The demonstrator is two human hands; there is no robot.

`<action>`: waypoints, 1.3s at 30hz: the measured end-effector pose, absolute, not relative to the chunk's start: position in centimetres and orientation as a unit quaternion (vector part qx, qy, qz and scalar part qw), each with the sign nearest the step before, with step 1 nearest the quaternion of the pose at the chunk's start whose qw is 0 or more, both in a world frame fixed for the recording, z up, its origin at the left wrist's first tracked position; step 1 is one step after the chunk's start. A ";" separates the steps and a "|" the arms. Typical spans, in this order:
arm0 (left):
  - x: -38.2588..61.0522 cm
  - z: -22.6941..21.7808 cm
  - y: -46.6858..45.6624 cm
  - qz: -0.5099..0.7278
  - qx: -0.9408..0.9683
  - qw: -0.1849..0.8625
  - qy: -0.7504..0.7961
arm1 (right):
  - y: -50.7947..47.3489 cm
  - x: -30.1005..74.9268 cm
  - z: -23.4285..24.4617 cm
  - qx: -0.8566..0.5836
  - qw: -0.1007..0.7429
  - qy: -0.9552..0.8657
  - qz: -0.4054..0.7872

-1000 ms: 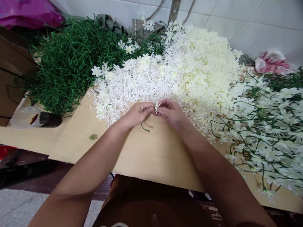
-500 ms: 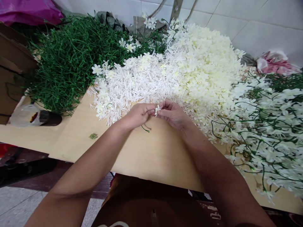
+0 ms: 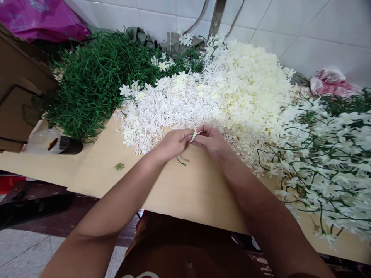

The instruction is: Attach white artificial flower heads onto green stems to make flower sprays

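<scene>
My left hand (image 3: 173, 143) and my right hand (image 3: 211, 140) meet over the wooden board (image 3: 185, 185), fingertips pinched together. Between them sits a small white artificial flower (image 3: 193, 134), held by my right fingers. A thin green stem (image 3: 181, 161) hangs down from my left hand's fingers onto the board. Just beyond my hands lies a big heap of loose white flowers (image 3: 220, 92).
A tangle of green stems (image 3: 92, 77) is piled at the back left. Finished stems with white flowers (image 3: 327, 162) lie on the right. A cardboard box (image 3: 17, 100) stands at the left, a plastic-wrapped dark object (image 3: 58, 143) beside it, and a tiled wall behind.
Both hands stay pinched together at the flower and stem. The view has shifted slightly; the hands have hardly moved.
</scene>
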State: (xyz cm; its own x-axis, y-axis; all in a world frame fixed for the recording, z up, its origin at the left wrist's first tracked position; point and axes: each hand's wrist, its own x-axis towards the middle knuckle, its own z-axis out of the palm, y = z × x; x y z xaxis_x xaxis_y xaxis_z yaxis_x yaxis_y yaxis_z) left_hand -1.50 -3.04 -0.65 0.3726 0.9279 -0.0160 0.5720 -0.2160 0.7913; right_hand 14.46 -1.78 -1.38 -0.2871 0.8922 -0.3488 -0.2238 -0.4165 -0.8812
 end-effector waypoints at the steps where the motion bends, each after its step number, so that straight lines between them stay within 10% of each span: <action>1: -1.5 -0.5 -3.1 0.237 0.738 0.370 0.512 | -1.8 14.6 -1.3 -0.445 0.392 -0.367 0.717; 19: -3.4 0.7 -6.9 0.307 0.826 0.247 0.403 | -2.9 18.6 1.6 -0.515 0.252 -0.408 0.710; 27: -2.7 -1.3 -7.2 0.287 0.696 0.471 0.460 | -1.9 17.8 3.6 -0.598 0.160 -0.740 0.261; 39: -2.6 -1.8 -7.0 0.239 0.770 0.322 0.496 | 3.5 10.7 0.1 -0.526 0.190 -0.820 0.117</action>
State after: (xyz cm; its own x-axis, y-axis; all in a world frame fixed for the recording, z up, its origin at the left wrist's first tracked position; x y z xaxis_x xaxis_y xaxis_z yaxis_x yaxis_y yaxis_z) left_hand -2.60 -7.01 -1.76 0.3926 0.9184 0.0488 0.6105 -0.3000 0.7330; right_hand 10.66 3.47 0.13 -0.3738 0.9080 0.1891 0.8186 0.4189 -0.3930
